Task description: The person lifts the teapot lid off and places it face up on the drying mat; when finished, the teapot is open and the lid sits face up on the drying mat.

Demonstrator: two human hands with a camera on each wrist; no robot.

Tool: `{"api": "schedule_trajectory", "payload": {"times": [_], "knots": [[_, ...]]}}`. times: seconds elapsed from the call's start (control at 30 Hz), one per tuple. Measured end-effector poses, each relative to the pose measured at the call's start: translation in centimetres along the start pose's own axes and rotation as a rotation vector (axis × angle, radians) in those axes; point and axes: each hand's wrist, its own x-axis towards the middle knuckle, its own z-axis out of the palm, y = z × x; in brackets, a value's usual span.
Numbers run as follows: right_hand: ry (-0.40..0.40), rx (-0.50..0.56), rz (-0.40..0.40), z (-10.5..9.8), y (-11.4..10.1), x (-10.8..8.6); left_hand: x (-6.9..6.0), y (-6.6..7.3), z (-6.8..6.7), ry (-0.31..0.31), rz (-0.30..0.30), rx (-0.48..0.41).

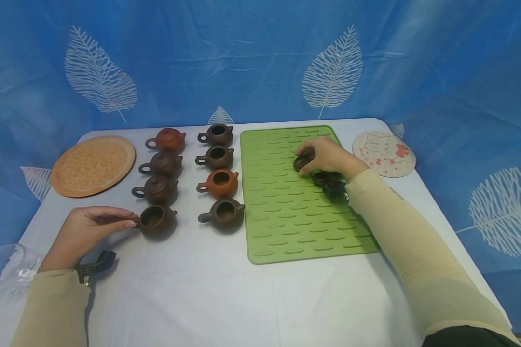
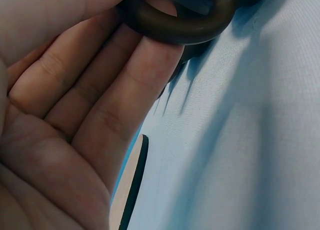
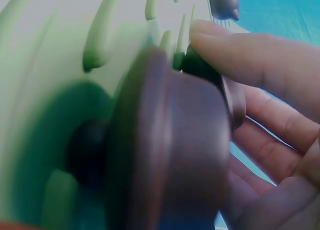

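My left hand (image 1: 89, 231) pinches the loop handle (image 2: 170, 25) of a brown teapot (image 1: 156, 222) whose top is uncovered; the pot rests on the white cloth. Over the green mat (image 1: 260, 241), my right hand (image 1: 325, 155) grips a small dark teapot lid (image 1: 301, 164) between thumb and fingers. Closer to the right wrist, another lid (image 3: 192, 145) lies knob down on the mat. Dark lids (image 1: 320, 179) also show under that wrist in the head view, partly hidden by it.
Behind the held pot stand lidded teapots (image 1: 159, 190) in a column. Several lidless teapots (image 1: 226, 215) line the mat's left side. A round orange mat (image 1: 93, 166) lies far left, a rabbit-print round mat (image 1: 384, 154) far right. Something clear and round (image 1: 2, 262) sits at the left edge.
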Motion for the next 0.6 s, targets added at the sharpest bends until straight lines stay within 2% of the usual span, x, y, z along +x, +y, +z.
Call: {"api": "schedule_trajectory", "payload": {"times": [0.2, 0.4, 0.6], "knots": [[0.000, 0.008, -0.015, -0.03, 0.15, -0.02, -0.13, 0.15, -0.02, 0.005, -0.004, 0.004], [-0.009, 0.054, 0.009, -0.05, 0.22, -0.16, -0.17, 0.01, 0.06, 0.005, 0.003, -0.007], [0.007, 0.055, 0.022, -0.19, 0.03, -0.41, -0.16, 0.15, 0.06, 0.007, 0.006, 0.007]]}}
